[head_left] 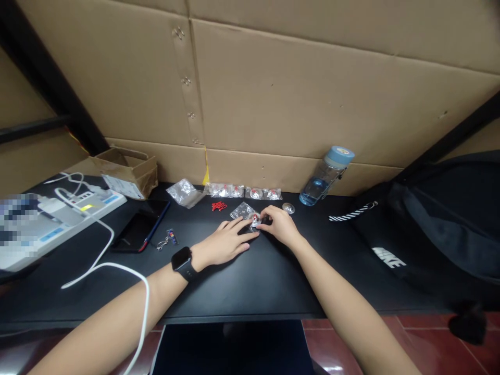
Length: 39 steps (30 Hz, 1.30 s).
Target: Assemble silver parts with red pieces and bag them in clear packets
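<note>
The small shiny disc with a red centre lies between your hands, at the edge of a clear plastic bag. Your left hand lies flat, fingers spread, tips against disc and bag; your right hand appears to pinch the disc's right side. Steady lightly with the left fingertips, since thin film probably slips and creases, and grip the disc by its rim. Beyond your left fingers sit red cords; just beyond your right knuckles, a loose silvery disc.
</note>
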Each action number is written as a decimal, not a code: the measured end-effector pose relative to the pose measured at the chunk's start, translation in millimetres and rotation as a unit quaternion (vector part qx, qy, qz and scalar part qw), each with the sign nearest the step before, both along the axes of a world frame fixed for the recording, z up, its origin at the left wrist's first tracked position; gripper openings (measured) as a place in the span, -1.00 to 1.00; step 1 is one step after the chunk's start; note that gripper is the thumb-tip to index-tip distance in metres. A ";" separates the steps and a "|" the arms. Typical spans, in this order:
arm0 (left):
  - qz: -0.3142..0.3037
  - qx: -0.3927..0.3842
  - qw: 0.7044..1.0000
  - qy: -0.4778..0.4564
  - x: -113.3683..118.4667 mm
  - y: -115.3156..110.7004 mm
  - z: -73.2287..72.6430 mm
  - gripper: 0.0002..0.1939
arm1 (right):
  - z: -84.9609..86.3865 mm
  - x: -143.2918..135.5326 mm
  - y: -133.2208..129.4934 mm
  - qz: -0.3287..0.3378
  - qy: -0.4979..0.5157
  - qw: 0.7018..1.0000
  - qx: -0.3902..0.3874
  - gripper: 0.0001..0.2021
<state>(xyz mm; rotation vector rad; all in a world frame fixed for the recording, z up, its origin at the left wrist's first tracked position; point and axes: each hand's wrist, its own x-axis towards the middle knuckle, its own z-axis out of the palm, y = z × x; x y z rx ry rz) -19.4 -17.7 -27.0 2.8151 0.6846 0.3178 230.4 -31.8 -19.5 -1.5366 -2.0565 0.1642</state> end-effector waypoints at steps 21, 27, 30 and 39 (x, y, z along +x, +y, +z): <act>-0.008 -0.031 0.999 0.012 -5.9 4.7 2.9 -0.50 | -11.7 8.3 7.8 0.097 -0.004 0.995 -0.022 -0.73; -0.017 -0.039 0.999 0.031 -6.5 6.9 2.5 -0.48 | -11.8 2.0 8.0 0.024 0.031 0.999 0.006 -0.87; -0.023 -0.047 0.998 0.045 -6.7 6.9 4.2 -0.47 | -10.0 -4.8 8.1 -0.010 0.051 0.999 0.005 -0.82; -0.057 -0.073 0.996 0.005 -10.4 8.6 10.3 -0.46 | -0.9 -0.3 7.3 0.063 0.083 0.994 -0.038 -0.82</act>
